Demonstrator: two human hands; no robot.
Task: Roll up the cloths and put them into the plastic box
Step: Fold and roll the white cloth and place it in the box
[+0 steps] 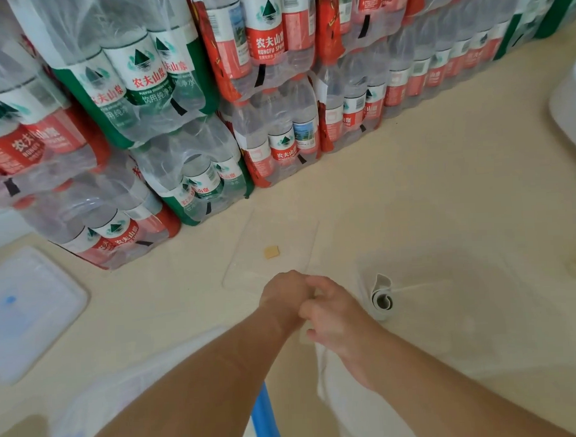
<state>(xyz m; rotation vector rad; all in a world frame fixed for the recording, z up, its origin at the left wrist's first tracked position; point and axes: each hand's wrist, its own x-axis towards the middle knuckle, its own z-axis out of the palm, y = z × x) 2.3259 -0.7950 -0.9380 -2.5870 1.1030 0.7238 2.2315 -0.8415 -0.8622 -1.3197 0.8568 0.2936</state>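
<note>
Gripping the white cloth, seemingly, left hand touches right hand.

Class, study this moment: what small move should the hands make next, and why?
Probably begin turning the top edge over into a roll. The left hand and right hand both hold the white cloth, which hangs unrolled below them; one rolled cloth already lies on the floor to their right.
</note>
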